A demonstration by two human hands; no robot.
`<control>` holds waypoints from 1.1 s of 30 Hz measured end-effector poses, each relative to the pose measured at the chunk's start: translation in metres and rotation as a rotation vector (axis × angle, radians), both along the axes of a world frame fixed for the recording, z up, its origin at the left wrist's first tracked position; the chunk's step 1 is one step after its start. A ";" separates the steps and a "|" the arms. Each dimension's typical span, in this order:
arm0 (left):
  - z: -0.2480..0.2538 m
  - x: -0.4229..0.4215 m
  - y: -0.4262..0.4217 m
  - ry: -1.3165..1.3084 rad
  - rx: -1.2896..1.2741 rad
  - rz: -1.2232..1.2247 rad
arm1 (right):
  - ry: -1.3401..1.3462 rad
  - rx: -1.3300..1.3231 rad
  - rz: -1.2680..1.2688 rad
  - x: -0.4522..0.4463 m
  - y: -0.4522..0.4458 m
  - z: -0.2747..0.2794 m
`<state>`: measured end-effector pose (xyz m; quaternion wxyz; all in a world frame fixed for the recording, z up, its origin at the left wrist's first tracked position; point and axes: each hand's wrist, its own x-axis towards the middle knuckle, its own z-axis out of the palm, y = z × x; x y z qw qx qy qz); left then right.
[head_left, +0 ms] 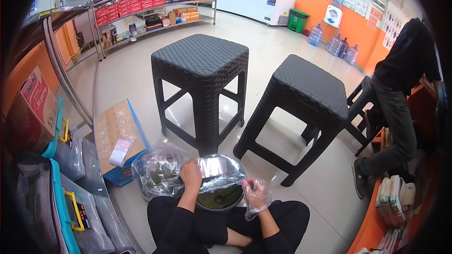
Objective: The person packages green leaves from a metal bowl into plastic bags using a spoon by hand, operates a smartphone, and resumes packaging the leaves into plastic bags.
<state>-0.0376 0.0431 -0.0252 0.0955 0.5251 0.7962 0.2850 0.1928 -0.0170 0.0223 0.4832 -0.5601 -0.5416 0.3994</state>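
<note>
A round metal pan (241,163) sits on the floor in front of my crossed legs, with dark green stuff (218,199) in its near half. A clear plastic bag (221,183) stretches across the pan between my hands. My left hand (190,176) is closed on the left end of that bag. At the other end, my right hand (255,193), inside a loose clear plastic glove, pinches the bag's edge. Left of the pan lies a larger clear bag (157,171) with green contents that I cannot name.
Two black woven-pattern stools (200,54) stand ahead. A blue-edged cardboard box (117,131) carries a pack of clear bags (122,150). Clear bins with yellow latches (75,211) line the left. At right, a person in dark clothes (398,94) leans by an orange shelf (365,221).
</note>
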 end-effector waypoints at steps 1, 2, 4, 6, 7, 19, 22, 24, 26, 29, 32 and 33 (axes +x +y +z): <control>0.001 -0.002 0.000 -0.063 -0.020 0.006 | -0.010 0.005 -0.003 0.001 0.001 -0.006; 0.001 -0.003 0.001 -0.061 0.015 0.012 | -0.020 0.010 -0.006 0.002 0.002 -0.010; 0.002 -0.005 0.000 -0.057 0.084 0.025 | 0.014 0.027 -0.014 0.001 0.002 -0.011; 0.006 -0.004 0.000 -0.050 0.070 0.032 | 0.028 0.032 -0.011 0.001 0.002 -0.009; 0.009 -0.003 0.000 -0.046 0.062 0.036 | 0.026 0.030 -0.005 0.001 0.002 -0.005; 0.030 0.003 -0.004 -0.218 0.227 0.001 | 0.005 0.048 0.030 0.002 0.004 -0.017; 0.004 -0.006 0.005 -0.477 0.284 -0.073 | -0.011 0.026 0.030 0.000 0.001 -0.001; -0.016 -0.014 0.008 -0.653 0.281 -0.103 | -0.001 0.012 0.033 0.000 0.001 -0.003; -0.019 -0.016 0.007 -0.797 0.252 -0.127 | 0.034 0.005 0.046 0.002 0.005 -0.023; -0.015 -0.016 0.001 -0.972 0.173 -0.151 | 0.043 0.000 0.048 0.001 0.005 -0.026; -0.012 -0.007 -0.001 -1.118 0.109 -0.193 | 0.023 0.015 0.038 0.000 0.005 -0.029; -0.010 -0.004 -0.003 -1.138 0.101 -0.217 | 0.031 0.014 0.046 0.000 0.005 -0.030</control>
